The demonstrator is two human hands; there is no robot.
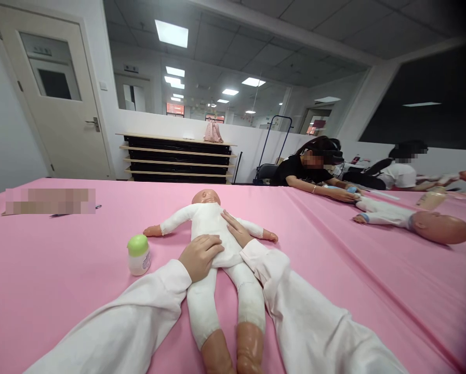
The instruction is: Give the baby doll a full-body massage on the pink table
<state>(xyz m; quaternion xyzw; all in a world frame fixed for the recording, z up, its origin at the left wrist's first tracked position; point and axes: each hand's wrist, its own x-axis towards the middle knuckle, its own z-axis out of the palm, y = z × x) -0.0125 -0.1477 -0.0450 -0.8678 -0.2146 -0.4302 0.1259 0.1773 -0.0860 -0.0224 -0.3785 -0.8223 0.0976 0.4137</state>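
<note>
A baby doll (209,223) with a white cloth body lies on its back, head away from me, arms spread and legs toward me. My left hand (202,255) rests on the left side of its lower belly, fingers stretched across the cloth. Farther up, my right hand (236,228) lies flat along the right side of the torso, fingers pointing to the chest. Both hands press on the doll without gripping it. Left of the doll, near its hand, stands a small clear bottle with a green cap (138,254).
A pink cloth (318,270) covers the table. On the right, a person in black (295,174) handles another doll (439,226), beside a bottle of yellowish liquid (431,198). Another person in white (402,174) sits beyond. Low shelves (178,158) with a pink backpack (213,132) stand behind.
</note>
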